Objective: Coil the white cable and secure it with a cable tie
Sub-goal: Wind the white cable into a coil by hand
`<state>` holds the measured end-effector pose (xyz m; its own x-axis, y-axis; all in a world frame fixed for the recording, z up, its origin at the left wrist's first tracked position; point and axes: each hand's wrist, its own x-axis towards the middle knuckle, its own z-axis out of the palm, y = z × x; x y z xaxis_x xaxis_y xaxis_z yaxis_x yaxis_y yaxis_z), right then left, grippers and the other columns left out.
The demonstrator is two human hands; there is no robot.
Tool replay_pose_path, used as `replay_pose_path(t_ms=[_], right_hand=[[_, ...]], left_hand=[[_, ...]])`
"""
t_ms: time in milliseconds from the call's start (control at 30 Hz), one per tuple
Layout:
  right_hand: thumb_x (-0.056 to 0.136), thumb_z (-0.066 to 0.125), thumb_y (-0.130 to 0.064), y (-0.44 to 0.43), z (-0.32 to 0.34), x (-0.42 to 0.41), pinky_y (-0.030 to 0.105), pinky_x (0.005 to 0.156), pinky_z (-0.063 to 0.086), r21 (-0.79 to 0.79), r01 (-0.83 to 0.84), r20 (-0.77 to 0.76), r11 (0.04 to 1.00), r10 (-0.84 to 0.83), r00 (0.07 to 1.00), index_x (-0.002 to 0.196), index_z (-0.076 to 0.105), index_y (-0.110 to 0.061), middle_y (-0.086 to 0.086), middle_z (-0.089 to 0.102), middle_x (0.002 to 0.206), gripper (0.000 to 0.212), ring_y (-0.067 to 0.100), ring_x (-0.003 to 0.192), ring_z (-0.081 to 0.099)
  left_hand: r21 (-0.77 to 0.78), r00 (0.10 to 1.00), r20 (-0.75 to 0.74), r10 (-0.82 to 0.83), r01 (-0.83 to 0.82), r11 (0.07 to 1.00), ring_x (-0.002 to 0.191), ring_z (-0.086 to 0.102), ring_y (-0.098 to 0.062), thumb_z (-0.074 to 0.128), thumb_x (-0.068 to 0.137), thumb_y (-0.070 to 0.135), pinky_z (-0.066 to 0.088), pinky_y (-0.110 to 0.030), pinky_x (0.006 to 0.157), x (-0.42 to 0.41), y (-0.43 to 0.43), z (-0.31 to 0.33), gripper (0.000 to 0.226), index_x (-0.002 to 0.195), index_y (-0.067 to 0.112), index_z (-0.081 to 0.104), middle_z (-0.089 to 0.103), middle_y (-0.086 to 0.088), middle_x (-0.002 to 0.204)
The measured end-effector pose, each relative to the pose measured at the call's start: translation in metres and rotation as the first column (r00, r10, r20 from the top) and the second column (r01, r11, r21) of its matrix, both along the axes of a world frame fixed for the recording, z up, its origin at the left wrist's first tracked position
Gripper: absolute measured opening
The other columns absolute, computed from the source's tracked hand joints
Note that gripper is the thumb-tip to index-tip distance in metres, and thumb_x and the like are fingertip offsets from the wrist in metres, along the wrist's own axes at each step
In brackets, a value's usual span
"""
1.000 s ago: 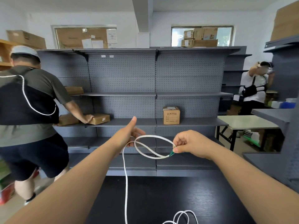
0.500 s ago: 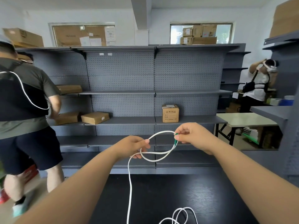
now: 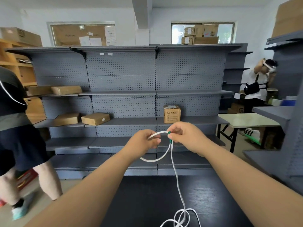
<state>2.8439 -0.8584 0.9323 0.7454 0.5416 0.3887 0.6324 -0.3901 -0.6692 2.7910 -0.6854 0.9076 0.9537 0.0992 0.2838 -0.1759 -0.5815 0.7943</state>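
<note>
I hold a white cable (image 3: 176,174) in the air above a black table (image 3: 147,202). My right hand (image 3: 185,136) pinches the cable at its green end piece (image 3: 170,140). My left hand (image 3: 144,140) grips the other side of a small loop, which sags below both hands. From the right hand the cable drops straight down to a loose tangle (image 3: 180,218) lying on the table's near edge. No cable tie is visible.
Grey pegboard shelving (image 3: 123,82) stands behind the table and holds several cardboard boxes (image 3: 171,114). One person (image 3: 19,128) stands close on the left. Another person (image 3: 259,86) stands far right beside a pale folding table (image 3: 249,119).
My hands have come closer together and the loop has shrunk and now hangs down. The trailing cable has swung from under my left hand to under my right. The person on the left moved further left.
</note>
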Motion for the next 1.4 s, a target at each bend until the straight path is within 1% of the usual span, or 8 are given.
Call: replay_pose_path(t_ms=[133,233,400,600,767,900,1233,1400], right_hand=[[0.086,0.063,-0.012,0.001,0.001,0.002,0.032,0.08,0.054,0.206,0.072,-0.195,0.976,-0.031,0.98,0.088,0.062,-0.015,0.002,0.065,0.085,0.004,0.017,0.078,0.061],[0.085,0.063,-0.01,0.006,0.001,0.0,0.027,0.075,0.053,0.374,0.143,-0.368,0.916,0.004,0.93,0.096,0.059,-0.006,0.006,0.062,0.084,0.011,0.015,0.074,0.058],[0.085,0.064,-0.007,0.017,-0.001,-0.009,0.023,0.066,0.052,0.494,0.198,-0.492,0.847,0.084,0.867,0.083,0.06,-0.007,0.006,0.06,0.075,0.004,0.013,0.068,0.057],[0.084,0.064,-0.006,0.016,0.006,-0.015,0.022,0.065,0.055,0.568,0.239,-0.497,0.788,0.097,0.862,0.107,0.053,-0.005,0.011,0.061,0.089,0.026,0.015,0.07,0.061],[0.087,0.062,-0.02,0.006,0.013,-0.014,0.023,0.069,0.053,0.33,0.161,-0.2,0.93,-0.098,0.975,0.102,0.063,-0.01,0.006,0.065,0.086,0.018,0.013,0.071,0.06],[0.087,0.061,-0.028,0.001,0.018,-0.009,0.022,0.071,0.04,0.086,0.22,0.182,0.972,-0.232,0.956,0.105,0.067,-0.019,-0.003,0.059,0.092,0.021,0.011,0.085,0.055],[0.091,0.057,-0.022,0.002,0.023,-0.011,-0.004,0.067,0.031,-0.096,0.067,0.271,0.993,-0.039,0.962,0.112,0.068,-0.017,-0.001,0.067,0.112,0.024,0.002,0.091,0.05],[0.09,0.057,-0.022,0.002,0.026,-0.01,0.021,0.071,0.035,-0.238,0.059,0.32,0.969,0.021,0.947,0.108,0.07,-0.024,0.0,0.07,0.103,0.022,0.013,0.092,0.056]], left_hand=[[0.174,0.879,0.344,0.331,-0.406,0.897,0.102,0.05,-0.015,0.063,0.087,0.027,0.035,-0.023,0.089,0.0,-0.004,-0.011,0.025,0.108,0.015,0.06,0.054,0.002,0.104],[0.223,0.791,0.544,0.28,-0.459,0.86,0.097,0.052,-0.021,0.069,0.082,0.028,0.035,-0.025,0.086,-0.004,-0.015,-0.018,0.025,0.097,0.01,0.06,0.054,-0.003,0.098],[0.447,0.875,0.468,0.121,-0.353,0.822,0.103,0.051,-0.021,0.072,0.077,0.035,0.04,-0.032,0.089,-0.003,-0.029,-0.027,0.045,0.112,0.013,0.057,0.056,-0.002,0.109],[0.262,0.909,0.389,0.151,-0.266,0.928,0.068,0.049,-0.013,0.061,0.089,0.025,0.035,-0.022,0.063,-0.008,-0.025,-0.018,0.014,0.101,0.017,0.063,0.055,0.007,0.072],[0.069,0.988,0.155,-0.01,-0.001,0.998,0.056,0.057,0.01,0.058,0.091,0.013,0.04,-0.004,0.061,-0.01,-0.013,0.002,0.013,0.088,0.025,0.065,0.061,0.014,0.066],[-0.259,0.991,-0.044,-0.13,0.114,0.959,0.056,0.065,-0.004,0.053,0.093,0.007,0.053,-0.024,0.069,-0.01,-0.003,0.018,0.015,0.088,0.017,0.063,0.068,0.002,0.068],[-0.126,0.977,-0.161,-0.137,0.118,0.985,0.061,0.066,-0.008,0.055,0.092,0.012,0.054,-0.036,0.082,-0.013,0.004,0.032,0.019,0.106,0.001,0.065,0.068,-0.002,0.074],[-0.149,0.981,-0.135,-0.136,0.116,0.982,0.06,0.066,-0.01,0.056,0.092,0.011,0.056,-0.033,0.075,-0.013,0.007,0.031,0.011,0.092,0.012,0.067,0.068,-0.001,0.072]])
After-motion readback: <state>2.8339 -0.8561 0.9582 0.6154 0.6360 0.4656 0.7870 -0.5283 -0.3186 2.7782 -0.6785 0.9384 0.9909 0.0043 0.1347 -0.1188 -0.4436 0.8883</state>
